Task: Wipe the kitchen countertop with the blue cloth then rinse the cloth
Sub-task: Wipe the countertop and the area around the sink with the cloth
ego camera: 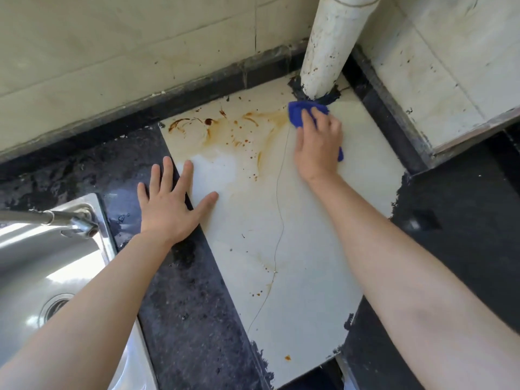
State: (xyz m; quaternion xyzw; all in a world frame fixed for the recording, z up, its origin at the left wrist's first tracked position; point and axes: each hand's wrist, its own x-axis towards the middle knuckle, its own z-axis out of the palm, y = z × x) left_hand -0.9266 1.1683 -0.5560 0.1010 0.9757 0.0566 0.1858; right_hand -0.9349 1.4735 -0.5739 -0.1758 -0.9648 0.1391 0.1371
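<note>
**Many brown marks left of the cloth**

One hand works, one braces. The right hand (pixel 318 144) lies over the cloth (pixel 297 112), fingers nearly straight and pressing it flat rather than gripping. The cloth sits at the far right of the pale countertop (pixel 309 249), just beside the foot of the pipe (pixel 329 49). The left hand (pixel 168 204) holds nothing; it is spread flat across the seam between dark and pale stone.

Brown stains (pixel 225 128) run along the far edge to the cloth's left, with a few spots nearer. The wipe probably goes best as firm, overlapping strokes leftward through them, palm weight kept on the cloth, drawing the dirt nearer rather than smearing it. For rinsing, the sink (pixel 28 277) and tap (pixel 56 218) wait near left.
</note>
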